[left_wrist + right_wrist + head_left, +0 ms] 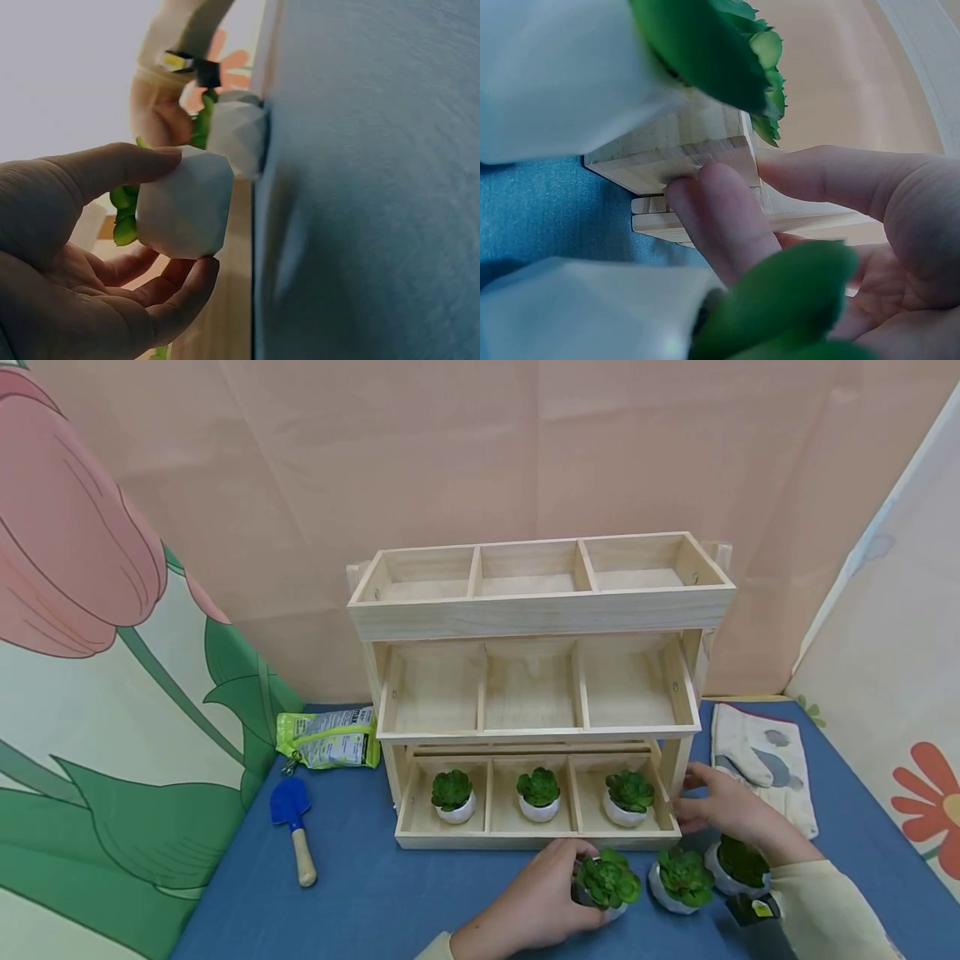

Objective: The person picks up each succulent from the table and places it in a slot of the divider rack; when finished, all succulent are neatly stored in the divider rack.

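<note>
Right hand fingers grip a wooden shelf's lower end at four o'clock; the left hand has fingers clamped on a potted plant. Best practice, it seems: pinch the pot, keeping it level. The plant lies at three o'clock, between thumb and fingertips.

A pinkish-beige backdrop rises behind a blue-covered table.

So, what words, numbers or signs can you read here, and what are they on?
"max", probably part of a longer word: on the shiny green-and-grey plastic packet.
Other print on the packet: too small and blurred to read.
Yellow label on the small black box by the cream right sleeve: too small to read.
I see no other writing.
</note>
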Demonstrator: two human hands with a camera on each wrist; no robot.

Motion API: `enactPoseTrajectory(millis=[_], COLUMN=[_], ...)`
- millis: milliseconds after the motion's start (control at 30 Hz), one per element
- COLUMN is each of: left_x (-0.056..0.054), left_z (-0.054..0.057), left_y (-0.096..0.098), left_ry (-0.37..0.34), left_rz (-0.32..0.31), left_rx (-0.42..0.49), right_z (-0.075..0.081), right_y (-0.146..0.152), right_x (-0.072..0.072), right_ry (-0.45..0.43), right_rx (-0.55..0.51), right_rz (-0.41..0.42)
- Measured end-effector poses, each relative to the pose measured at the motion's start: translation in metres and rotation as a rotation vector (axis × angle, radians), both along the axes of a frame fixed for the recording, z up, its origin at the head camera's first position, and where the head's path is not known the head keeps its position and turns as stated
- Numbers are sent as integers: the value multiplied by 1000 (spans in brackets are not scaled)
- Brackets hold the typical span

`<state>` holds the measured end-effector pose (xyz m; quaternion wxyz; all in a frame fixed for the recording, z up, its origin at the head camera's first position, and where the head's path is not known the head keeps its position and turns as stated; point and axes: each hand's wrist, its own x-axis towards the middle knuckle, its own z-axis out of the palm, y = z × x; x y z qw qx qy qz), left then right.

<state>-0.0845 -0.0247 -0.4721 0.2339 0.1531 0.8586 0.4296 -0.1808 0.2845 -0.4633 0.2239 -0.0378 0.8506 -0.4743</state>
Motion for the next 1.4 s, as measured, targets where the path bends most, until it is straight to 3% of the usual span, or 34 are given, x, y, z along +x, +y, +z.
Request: enactPoseTrajectory(millis=[267, 600, 833, 1200, 1400], left_x=[3, 3, 2, 5, 1], left_z=[16, 36, 62, 99, 115], left_y=[-19, -42, -56, -86, -100], left_ry=[-17, 27, 70, 126, 199], left_rz=[30, 52, 67, 155, 180], left_rx=[48, 48, 57, 66, 75], right_z=[1, 2, 1, 1, 1], right_y=[0, -1, -1, -1, -1], right_x=[1, 1, 1, -2, -2], right_ry=[-6, -25, -7, -27, -31], right_rx=[1, 8, 0, 8, 11], right_rz=[-7, -15, -10, -19, -26])
